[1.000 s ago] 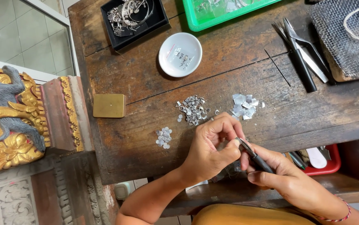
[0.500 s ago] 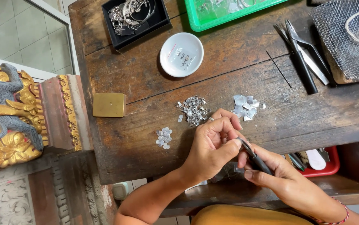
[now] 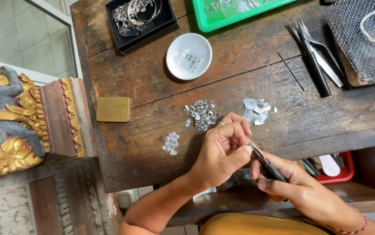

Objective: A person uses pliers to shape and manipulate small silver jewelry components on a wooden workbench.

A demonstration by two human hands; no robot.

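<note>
Left hand (image 3: 222, 152) curling, pinching something too small to tell; right hand (image 3: 296, 187) gripping pliers (image 3: 268, 164); metal scraps (image 3: 201, 114) lying just beyond.

The left hand (image 3: 222, 152) hides whatever its fingertips pinch. The green tray (image 3: 235, 13) runs off the top edge. Bits in the white dish (image 3: 188, 56) are too small to tell.
</note>
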